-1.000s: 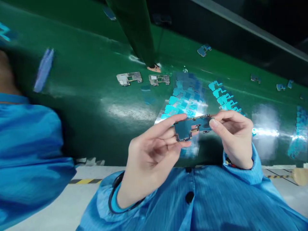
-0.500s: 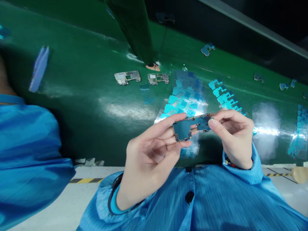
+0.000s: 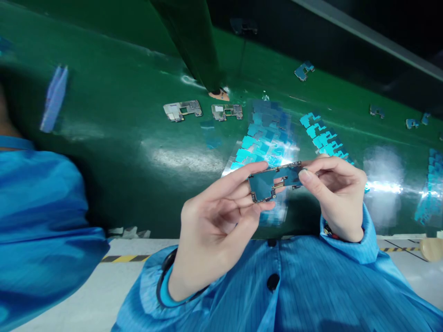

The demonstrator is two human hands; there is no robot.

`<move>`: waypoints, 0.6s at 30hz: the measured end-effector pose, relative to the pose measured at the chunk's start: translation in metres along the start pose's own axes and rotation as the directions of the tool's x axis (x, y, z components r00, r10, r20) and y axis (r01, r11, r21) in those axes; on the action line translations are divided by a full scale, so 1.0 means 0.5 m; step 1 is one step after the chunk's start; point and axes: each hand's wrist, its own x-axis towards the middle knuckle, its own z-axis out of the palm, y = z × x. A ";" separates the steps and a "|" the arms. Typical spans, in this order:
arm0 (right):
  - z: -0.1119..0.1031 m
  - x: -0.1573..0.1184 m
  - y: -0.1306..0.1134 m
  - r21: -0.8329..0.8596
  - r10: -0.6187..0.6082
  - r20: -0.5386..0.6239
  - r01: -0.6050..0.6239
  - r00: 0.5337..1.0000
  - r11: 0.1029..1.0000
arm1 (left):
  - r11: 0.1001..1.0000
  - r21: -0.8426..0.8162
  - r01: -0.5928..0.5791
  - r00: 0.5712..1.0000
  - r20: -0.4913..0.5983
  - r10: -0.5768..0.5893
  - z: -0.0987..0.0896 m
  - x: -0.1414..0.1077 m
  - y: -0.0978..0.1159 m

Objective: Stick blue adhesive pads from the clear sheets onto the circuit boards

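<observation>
Between my two hands, tilted above the table, is a circuit board (image 3: 263,185) with a dark blue covering on its face. My left hand (image 3: 216,221) is closed on the board's wider left end, fingers at its upper and lower edges. The thumb and index finger of my right hand (image 3: 335,193) pinch its narrower right end. Beneath the board lies a sheet of shiny blue cut-out stickers (image 3: 265,127). A second strip of blue stickers (image 3: 320,131) lies beyond my right hand. Two bare circuit boards, one at the left (image 3: 182,110) and one nearer the stickers (image 3: 227,112), rest on the table.
A dark post (image 3: 194,46) stands on the green table (image 3: 117,110). Several blue-covered boards, one of them behind the stickers (image 3: 304,71), lie further back. A purple-blue tool like tweezers (image 3: 54,99) lies left, near a co-worker's blue sleeve (image 3: 41,221). More stickers (image 3: 431,184) lie far right.
My hands and the board stay almost still. The view has shifted very slightly; nothing has been picked up or let go.
</observation>
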 end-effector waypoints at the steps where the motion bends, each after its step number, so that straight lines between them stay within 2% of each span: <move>1: 0.000 0.000 0.000 -0.006 0.001 -0.002 -0.001 1.000 1.000 | 1.000 -0.004 0.001 1.000 0.003 -0.001 0.000 0.000 -0.001; 9: 0.000 0.001 -0.002 -0.018 -0.003 -0.010 0.003 1.000 1.000 | 1.000 0.004 0.027 0.999 0.018 -0.027 -0.004 -0.001 0.001; 15: -0.001 -0.001 -0.002 -0.014 0.000 0.010 0.000 1.000 1.000 | 0.991 0.129 0.045 0.999 -0.035 -0.041 0.000 0.005 0.008; 18: -0.001 -0.002 -0.002 -0.017 0.001 0.008 -0.001 1.000 1.000 | 0.991 0.129 0.049 0.998 -0.054 -0.042 0.005 0.005 0.009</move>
